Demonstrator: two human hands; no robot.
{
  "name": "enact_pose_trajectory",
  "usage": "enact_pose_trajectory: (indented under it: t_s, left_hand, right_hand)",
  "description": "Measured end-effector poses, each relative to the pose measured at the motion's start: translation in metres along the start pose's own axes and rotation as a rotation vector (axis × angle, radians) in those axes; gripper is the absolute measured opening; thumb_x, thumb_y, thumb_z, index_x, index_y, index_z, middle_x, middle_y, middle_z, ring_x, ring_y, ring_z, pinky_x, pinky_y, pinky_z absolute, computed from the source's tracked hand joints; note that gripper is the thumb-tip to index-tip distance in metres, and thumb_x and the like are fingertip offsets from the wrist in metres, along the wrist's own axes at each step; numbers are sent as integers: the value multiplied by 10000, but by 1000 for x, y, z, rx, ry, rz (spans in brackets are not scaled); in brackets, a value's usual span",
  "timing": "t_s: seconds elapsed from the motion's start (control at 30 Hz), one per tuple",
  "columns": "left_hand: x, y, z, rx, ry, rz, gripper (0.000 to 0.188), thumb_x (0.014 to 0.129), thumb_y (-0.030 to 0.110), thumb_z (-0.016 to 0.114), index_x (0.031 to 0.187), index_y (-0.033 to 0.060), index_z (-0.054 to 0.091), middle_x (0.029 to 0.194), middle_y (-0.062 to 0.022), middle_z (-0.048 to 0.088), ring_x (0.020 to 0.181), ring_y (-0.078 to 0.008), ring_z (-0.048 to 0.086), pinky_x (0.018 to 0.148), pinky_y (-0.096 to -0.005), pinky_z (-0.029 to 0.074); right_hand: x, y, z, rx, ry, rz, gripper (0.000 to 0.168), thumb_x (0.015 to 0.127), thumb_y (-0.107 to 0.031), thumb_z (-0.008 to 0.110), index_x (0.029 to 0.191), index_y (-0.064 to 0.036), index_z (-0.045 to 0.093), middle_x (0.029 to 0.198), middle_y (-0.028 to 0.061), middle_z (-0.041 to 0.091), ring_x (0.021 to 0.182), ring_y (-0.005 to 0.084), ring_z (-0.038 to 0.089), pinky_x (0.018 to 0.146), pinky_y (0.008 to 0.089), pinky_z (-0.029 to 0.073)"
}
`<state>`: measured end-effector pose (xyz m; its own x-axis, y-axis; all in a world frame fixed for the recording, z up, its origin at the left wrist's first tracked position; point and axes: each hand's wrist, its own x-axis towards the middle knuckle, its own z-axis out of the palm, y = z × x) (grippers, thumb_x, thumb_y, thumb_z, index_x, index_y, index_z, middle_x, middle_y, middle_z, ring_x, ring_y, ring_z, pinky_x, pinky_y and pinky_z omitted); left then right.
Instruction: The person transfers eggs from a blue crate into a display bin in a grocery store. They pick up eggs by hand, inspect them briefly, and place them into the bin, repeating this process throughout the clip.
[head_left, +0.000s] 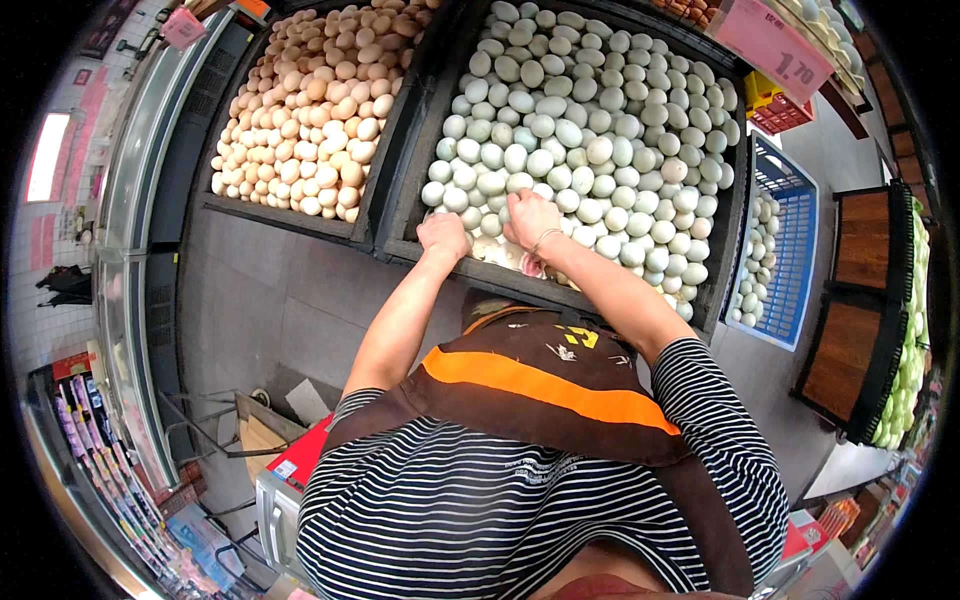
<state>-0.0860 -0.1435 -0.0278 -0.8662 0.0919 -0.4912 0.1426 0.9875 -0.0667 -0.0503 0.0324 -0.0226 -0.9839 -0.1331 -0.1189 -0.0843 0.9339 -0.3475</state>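
Many pale green-blue eggs (555, 106) fill a large dark-framed display bin (510, 279) in front of me. My left hand (444, 234) is at the near left corner of this bin, its fingers curled down beside the eggs; whether it holds anything is hidden. My right hand (531, 217) reaches down among the eggs near the front edge, fingers bent and touching or close to an egg (491, 224); its grip cannot be made out. A thin bracelet is on that wrist. Between and below my hands lies a whitish patch with a pink piece (532, 265).
A second bin of brown eggs (315, 105) adjoins on the left. A blue plastic basket (796, 247) with more pale eggs stands right of the bin. A pink price sign (772, 46) hangs at upper right. Glass-fronted cases line the left; a wooden stand (862, 300) is at right.
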Motion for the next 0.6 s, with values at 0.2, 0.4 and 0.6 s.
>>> enact_pose_trajectory:
  t_s: [0.2, 0.4, 0.6]
  left_hand:
    - [-26, 5, -39, -49, 39, 64, 506, 596, 383, 800, 937, 19, 718, 1023, -156, 692, 998, -285, 660, 851, -372, 529]
    - [-16, 40, -64, 67, 180, 252, 317, 640, 297, 745, 873, 83, 728, 949, -113, 701, 979, -259, 657, 823, -363, 522]
    - [-1, 52, -67, 120, 193, 357, 173, 761, 186, 670, 894, 82, 712, 935, -133, 696, 927, -280, 675, 759, -376, 539]
  right_hand:
    - [1, 0, -8, 0, -31, -6, 357, 687, -242, 712, 945, -24, 596, 958, 186, 602, 864, 326, 650, 723, 421, 546]
    - [7, -5, -9, -39, -78, -11, 326, 688, -206, 694, 942, -24, 604, 971, 203, 603, 828, 333, 657, 710, 421, 549]
    - [2, -3, -7, -48, -2, -45, 262, 730, -159, 643, 953, -31, 591, 980, 176, 592, 808, 324, 663, 671, 427, 549]
